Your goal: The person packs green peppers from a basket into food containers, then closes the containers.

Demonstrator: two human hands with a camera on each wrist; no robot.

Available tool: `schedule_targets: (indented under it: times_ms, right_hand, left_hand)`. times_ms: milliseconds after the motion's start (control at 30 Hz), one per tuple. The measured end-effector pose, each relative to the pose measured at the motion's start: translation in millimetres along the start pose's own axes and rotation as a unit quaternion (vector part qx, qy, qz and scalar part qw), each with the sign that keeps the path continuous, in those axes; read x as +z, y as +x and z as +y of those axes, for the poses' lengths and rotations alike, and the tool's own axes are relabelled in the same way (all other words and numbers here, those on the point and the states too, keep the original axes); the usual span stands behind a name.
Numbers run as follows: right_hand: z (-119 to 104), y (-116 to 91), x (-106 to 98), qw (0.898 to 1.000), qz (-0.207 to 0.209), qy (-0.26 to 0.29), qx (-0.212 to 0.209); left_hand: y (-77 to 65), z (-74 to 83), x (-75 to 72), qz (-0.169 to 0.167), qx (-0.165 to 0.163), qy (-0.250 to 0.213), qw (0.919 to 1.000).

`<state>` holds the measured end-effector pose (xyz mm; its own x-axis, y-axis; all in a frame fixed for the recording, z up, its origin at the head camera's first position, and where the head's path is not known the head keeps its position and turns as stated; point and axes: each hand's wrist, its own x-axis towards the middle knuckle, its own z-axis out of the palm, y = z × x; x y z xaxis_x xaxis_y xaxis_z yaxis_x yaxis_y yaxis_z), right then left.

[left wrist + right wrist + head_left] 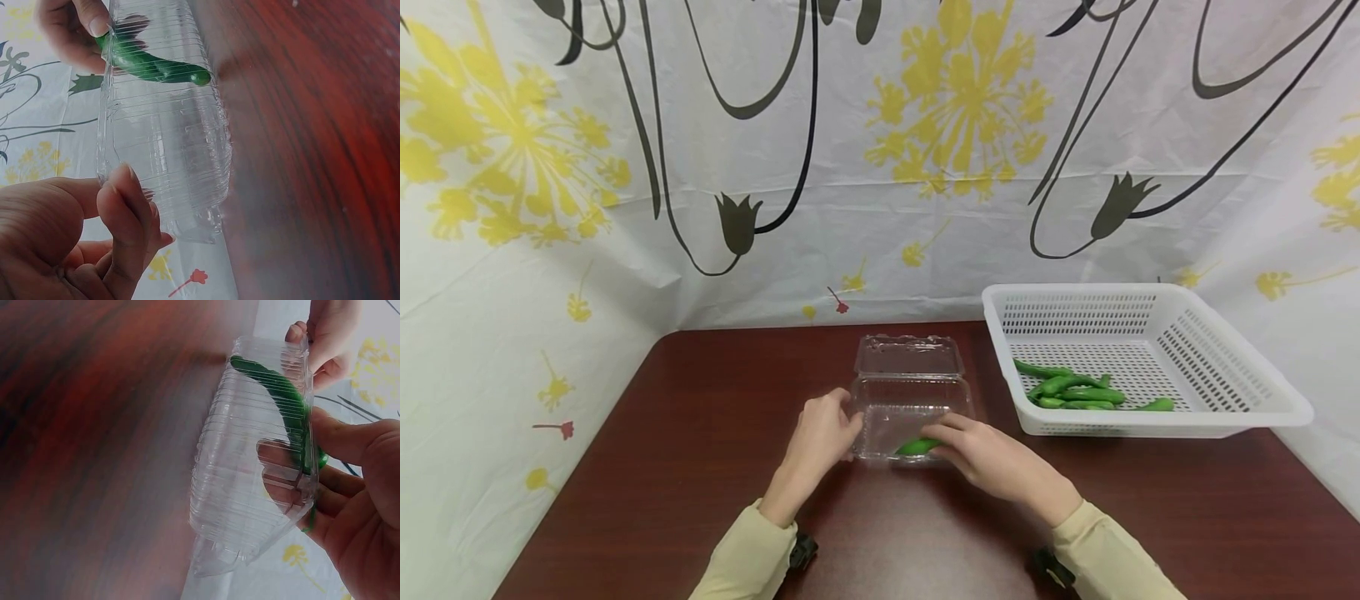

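Observation:
A clear plastic clamshell container (880,423) stands on the table with its lid (908,358) folded back, away from me. At its left side, my left hand (822,429) pinches the rim between thumb and fingers. My right hand (992,458) holds a green chili pepper (916,447) by one end, its fingers reaching inside the container near the front right. Through the clear wall in the right wrist view, the pepper (275,387) slopes down, its far tip low beside the container's bottom.
To the right stands a white perforated basket (1157,423), with several green chili peppers (1078,394) lying mostly at its left side. The dark red-brown table (715,467) ends at the back against a hanging white sheet (850,217) with a flower print.

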<state>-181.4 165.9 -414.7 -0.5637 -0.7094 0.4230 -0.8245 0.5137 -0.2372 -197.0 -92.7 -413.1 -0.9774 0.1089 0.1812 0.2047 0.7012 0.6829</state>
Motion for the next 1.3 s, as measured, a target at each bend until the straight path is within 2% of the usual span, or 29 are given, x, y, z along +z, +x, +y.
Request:
schedule_targets:
  times_ms: [333, 733, 1100, 1300]
  right_hand:
    - [-1.6, 1.1, 2.0, 1.000, -0.003, 0.002, -0.001]
    - [-3.4, 0.7, 7.6, 1.000, 0.016, -0.007, -0.005]
    - [-5.1, 0.8, 9.8, 0.999, 0.023, -0.020, 0.022]
    - [-4.3, 0.5, 10.4, 1.000, 0.014, -0.015, 0.019]
  left_hand:
    - [-0.4, 0.2, -0.6, 0.000, 0.004, 0.002, 1.0000]
    - [-0.2, -0.2, -0.6, -0.004, 0.002, -0.003, 1.0000]
    - [-0.3, 0.8, -1.2, -0.001, 0.007, 0.005, 1.0000]
    - [-0.4, 1.0, -1.6, -0.002, 0.006, 0.007, 1.0000]
